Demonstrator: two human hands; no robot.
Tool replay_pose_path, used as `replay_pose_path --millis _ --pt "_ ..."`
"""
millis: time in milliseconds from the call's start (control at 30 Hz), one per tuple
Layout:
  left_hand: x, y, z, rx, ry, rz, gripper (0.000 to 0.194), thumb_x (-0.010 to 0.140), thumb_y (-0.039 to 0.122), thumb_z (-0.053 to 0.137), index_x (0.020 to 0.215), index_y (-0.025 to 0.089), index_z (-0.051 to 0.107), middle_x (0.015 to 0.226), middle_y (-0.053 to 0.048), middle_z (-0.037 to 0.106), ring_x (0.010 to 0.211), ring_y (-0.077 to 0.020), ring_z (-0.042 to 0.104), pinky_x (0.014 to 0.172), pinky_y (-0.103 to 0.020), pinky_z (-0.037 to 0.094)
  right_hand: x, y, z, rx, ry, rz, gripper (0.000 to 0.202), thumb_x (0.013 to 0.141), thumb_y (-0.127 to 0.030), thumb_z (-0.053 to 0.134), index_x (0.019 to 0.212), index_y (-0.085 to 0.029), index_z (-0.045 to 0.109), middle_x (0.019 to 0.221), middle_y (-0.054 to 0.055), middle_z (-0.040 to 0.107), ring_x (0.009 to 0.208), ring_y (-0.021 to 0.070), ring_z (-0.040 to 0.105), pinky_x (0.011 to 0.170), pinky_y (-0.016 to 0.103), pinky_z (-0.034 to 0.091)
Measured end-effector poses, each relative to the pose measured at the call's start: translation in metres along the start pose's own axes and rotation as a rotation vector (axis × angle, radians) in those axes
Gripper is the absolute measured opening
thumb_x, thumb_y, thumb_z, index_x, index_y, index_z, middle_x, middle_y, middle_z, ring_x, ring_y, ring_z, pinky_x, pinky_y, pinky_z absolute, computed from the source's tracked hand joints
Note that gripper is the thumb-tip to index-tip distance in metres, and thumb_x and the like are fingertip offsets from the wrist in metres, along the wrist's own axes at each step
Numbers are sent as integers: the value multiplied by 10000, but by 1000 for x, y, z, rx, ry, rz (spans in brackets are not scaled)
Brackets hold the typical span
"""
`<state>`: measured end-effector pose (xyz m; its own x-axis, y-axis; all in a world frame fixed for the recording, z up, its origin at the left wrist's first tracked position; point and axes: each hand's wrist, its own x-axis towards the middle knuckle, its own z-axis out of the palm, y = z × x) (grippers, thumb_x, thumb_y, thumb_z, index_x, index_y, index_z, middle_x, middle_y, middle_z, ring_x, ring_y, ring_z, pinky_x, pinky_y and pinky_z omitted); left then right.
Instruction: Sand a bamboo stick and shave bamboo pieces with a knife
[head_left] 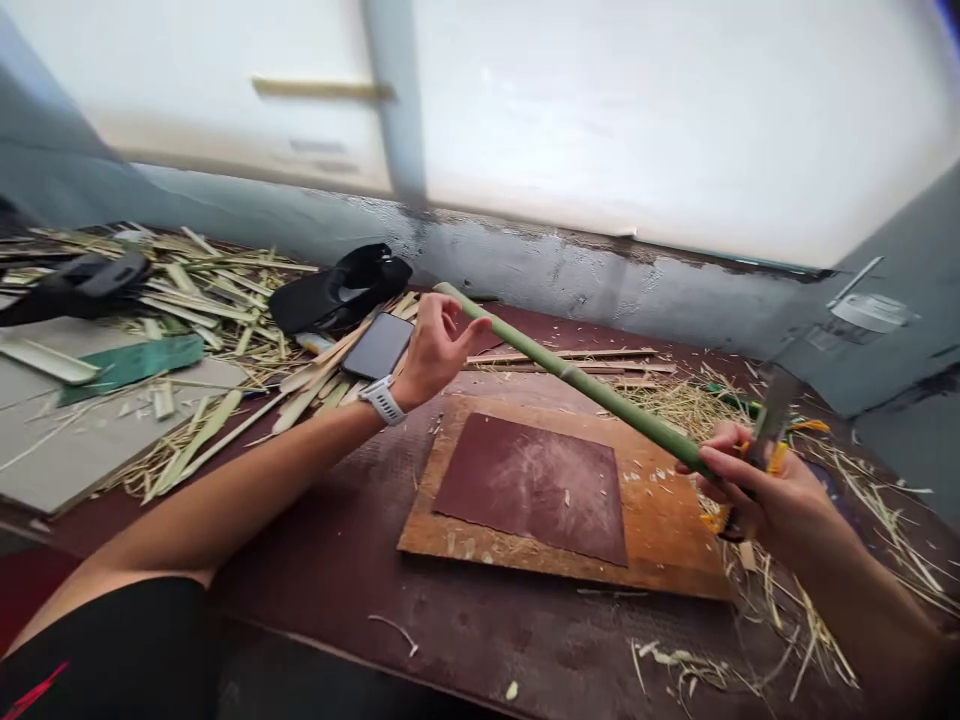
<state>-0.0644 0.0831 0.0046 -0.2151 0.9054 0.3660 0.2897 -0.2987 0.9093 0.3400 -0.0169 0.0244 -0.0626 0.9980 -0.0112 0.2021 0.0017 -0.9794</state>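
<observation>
A long green bamboo stick slants between my two hands, over the work board, with a pale joint ring near its middle. Its far end rests in the curled fingers of my left hand, the thumb lying along it. My right hand pinches the near end between thumb and fingers. The same hand also grips a knife, its blade pointing up and yellow-orange showing around the handle, which the fingers partly hide. Below the stick, a dark red sheet with pale dust lies on a brown wooden board.
A phone and a black visor cap lie left of the board. Split bamboo strips pile up at the far left, beside a green piece. Thin shavings cover the right side. A wall stands behind.
</observation>
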Motion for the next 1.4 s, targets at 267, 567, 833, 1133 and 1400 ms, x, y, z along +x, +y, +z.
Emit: replay_pose_path --millis 267,567,833,1133,1400 --pt "-45 34 30 -370 -417 -462 578 900 706 706 876 143 579 898 -175 761 803 -281 791 761 -415 670 -10 -7 24 -138 -106 2 418 763 -543 875 832 -192 658 673 16 653 576 118 523 514 246 402" --pt "-73 45 44 -579 -439 -509 328 974 356 748 1112 167 518 1104 -130 741 768 -216 793 742 -365 675 -39 -6 49 -245 -167 -53 395 786 -544 856 868 -224 640 709 -12 614 615 133 544 536 258 407" --pt "-66 53 34 -657 -496 -431 433 854 323 831 1184 142 618 829 -20 686 743 -173 732 663 -277 651 -31 -3 41 -536 -260 -267 372 946 -603 649 961 -242 560 837 11 647 724 165 607 657 282 475" --pt "-86 77 28 -675 -693 -376 493 948 415 731 1345 182 555 1043 -99 765 465 -135 655 367 -228 541 -16 4 29 -687 127 -428 368 1015 -613 511 940 -253 501 569 -84 433 497 143 423 541 294 321" --pt "-109 90 24 -652 -977 -459 376 1028 521 592 1214 217 474 654 -43 724 362 -178 629 337 -171 458 -20 6 21 -682 219 -601 323 1048 -509 498 853 -252 471 569 -87 370 486 117 340 527 286 268"
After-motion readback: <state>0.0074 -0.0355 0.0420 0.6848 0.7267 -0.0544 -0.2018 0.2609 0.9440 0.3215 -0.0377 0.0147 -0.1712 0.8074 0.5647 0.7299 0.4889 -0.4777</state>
